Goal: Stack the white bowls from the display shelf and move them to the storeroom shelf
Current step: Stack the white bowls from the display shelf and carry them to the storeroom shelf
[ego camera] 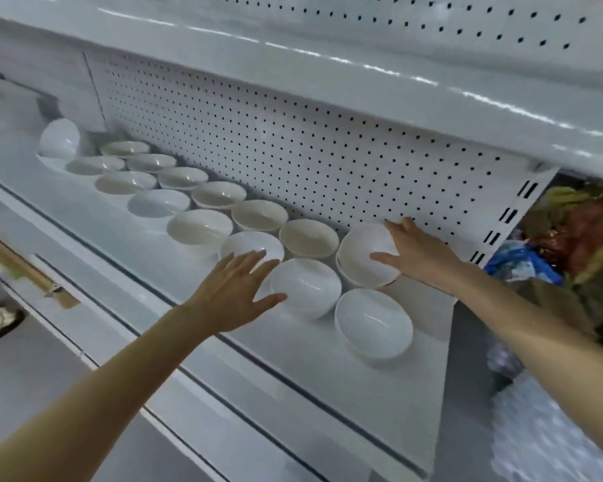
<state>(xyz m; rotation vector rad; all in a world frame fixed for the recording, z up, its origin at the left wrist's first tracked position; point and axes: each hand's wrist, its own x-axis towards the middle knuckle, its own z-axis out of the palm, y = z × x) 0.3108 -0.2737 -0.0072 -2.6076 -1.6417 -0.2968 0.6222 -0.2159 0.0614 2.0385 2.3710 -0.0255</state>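
Several white bowls stand in two rows on the white display shelf (328,370). My right hand (415,252) grips a white bowl (362,252) that is tilted on its side and sits in another bowl at the right end of the back row. My left hand (237,293) hovers with its fingers spread, next to an upright bowl (305,287) in the front row and over the edge of another bowl (251,245). One more upright bowl (373,323) stands nearest the shelf's right end.
A perforated white back panel (293,140) rises behind the bowls and an upper shelf (328,64) overhangs them. A tilted bowl (60,139) stands at the far left end. Coloured packaged goods (571,238) lie to the right of the shelf. Lower shelves run below.
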